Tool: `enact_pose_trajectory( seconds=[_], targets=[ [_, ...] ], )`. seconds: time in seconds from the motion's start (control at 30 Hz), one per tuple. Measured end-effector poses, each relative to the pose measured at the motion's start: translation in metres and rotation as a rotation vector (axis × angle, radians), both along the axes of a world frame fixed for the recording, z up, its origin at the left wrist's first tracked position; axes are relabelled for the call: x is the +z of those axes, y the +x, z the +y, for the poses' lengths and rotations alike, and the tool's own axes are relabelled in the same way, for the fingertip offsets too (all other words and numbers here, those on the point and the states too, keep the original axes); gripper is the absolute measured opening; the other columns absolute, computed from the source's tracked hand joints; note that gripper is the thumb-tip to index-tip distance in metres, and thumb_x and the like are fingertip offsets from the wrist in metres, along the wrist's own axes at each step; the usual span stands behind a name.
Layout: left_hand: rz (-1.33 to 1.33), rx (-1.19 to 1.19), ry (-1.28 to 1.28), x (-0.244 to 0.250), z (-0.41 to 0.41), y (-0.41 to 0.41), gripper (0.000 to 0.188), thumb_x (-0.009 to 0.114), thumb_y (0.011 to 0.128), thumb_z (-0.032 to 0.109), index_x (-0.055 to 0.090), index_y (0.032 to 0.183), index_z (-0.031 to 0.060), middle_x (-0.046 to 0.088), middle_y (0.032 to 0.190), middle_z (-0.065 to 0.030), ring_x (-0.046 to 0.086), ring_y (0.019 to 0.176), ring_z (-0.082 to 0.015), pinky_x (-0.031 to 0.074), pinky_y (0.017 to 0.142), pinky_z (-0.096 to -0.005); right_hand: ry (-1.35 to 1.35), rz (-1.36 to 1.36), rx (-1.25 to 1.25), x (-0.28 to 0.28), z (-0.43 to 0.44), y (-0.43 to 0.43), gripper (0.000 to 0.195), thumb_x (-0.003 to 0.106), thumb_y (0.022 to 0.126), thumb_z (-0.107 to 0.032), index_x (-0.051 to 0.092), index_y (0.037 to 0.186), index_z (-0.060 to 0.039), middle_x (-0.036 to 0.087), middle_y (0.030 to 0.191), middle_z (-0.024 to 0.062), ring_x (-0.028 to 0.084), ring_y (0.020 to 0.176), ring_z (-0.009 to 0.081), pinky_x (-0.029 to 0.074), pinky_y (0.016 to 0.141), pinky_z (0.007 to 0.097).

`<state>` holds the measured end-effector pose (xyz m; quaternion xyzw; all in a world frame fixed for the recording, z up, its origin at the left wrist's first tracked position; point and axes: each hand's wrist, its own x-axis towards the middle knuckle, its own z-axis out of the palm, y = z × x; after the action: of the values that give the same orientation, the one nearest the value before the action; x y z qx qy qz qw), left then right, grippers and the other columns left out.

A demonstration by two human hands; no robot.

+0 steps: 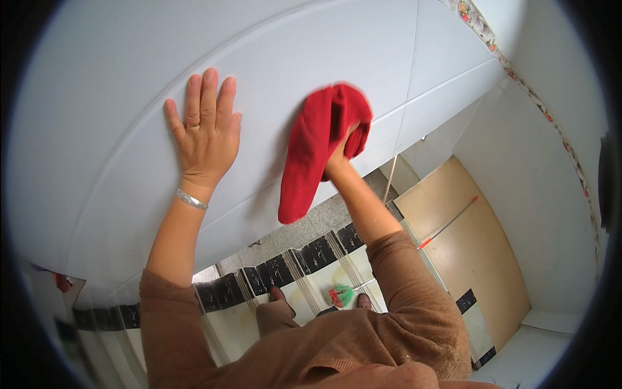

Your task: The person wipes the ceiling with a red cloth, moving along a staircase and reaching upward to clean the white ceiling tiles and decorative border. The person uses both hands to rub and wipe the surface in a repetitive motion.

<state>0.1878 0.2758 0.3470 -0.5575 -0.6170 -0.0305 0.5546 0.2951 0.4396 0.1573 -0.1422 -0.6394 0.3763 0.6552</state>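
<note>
My left hand (208, 131) lies flat on a white panelled surface (272, 63), palm down and fingers spread, with a silver bangle at the wrist. It holds nothing. To its right, my right hand (338, 156) grips a red cloth (308, 155) against the same surface. The cloth wraps over most of that hand and hides the fingers. One long fold of it hangs down to the left.
Below are a black-and-cream striped sheet (316, 257), my shoe (363, 301) and a green-and-red brush head (341, 295). A rod with an orange end (447, 223) crosses a tan board (466, 243). Floral trim (537, 104) runs along the right. A thin pole (390, 179) stands near my right arm.
</note>
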Motion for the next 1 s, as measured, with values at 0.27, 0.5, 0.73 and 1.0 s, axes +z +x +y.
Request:
enact_pose_trajectory(
  seconds=[0.27, 0.5, 0.73, 1.0],
  targets=[
    [0.005, -0.019, 0.001, 0.003, 0.003, 0.009, 0.072, 0.067, 0.083, 0.027, 0.034, 0.146, 0.016, 0.026, 0.155, -0.0088, 0.02, 0.145, -0.0262, 0.005, 0.116, -0.0541, -0.212, 0.599, 0.441, 0.06, 0.126, 0.085, 0.054, 0.044, 0.098, -0.046, 0.041, 0.138, -0.0103, 0.05, 0.129, 0.0034, 0.049, 0.115, 0.0162, 0.038, 0.099, 0.0302],
    [0.006, 0.007, -0.009, 0.0, 0.001, 0.006, 0.069, 0.065, 0.083, 0.027, 0.035, 0.145, 0.0143, 0.026, 0.155, -0.0101, 0.02, 0.145, -0.0264, 0.005, 0.116, -0.0543, 0.508, 0.018, -0.468, 0.148, 0.034, 0.029, 0.052, 0.053, 0.087, -0.041, 0.049, 0.128, -0.0092, 0.055, 0.124, 0.0097, 0.049, 0.115, 0.0296, 0.032, 0.095, 0.0459],
    [0.016, 0.01, -0.003, 0.001, 0.0, 0.003, 0.073, 0.066, 0.082, 0.026, 0.033, 0.146, 0.0126, 0.024, 0.156, -0.0109, 0.019, 0.146, -0.0269, 0.007, 0.116, -0.055, 0.505, 0.027, -1.01, 0.239, 0.115, 0.056, 0.052, 0.063, 0.075, -0.032, 0.054, 0.12, -0.0081, 0.058, 0.118, 0.0159, 0.05, 0.114, 0.0396, 0.034, 0.088, 0.0542],
    [0.023, -0.008, 0.011, 0.0, 0.004, 0.007, 0.069, 0.064, 0.084, 0.027, 0.035, 0.146, 0.0142, 0.029, 0.154, -0.0105, 0.023, 0.144, -0.0269, 0.007, 0.116, -0.054, -0.605, 0.589, -0.138, 0.131, 0.18, 0.129, 0.031, 0.055, 0.094, -0.03, 0.051, 0.116, -0.0094, 0.056, 0.104, 0.0003, 0.054, 0.09, 0.0125, 0.044, 0.082, 0.026]
  ],
)
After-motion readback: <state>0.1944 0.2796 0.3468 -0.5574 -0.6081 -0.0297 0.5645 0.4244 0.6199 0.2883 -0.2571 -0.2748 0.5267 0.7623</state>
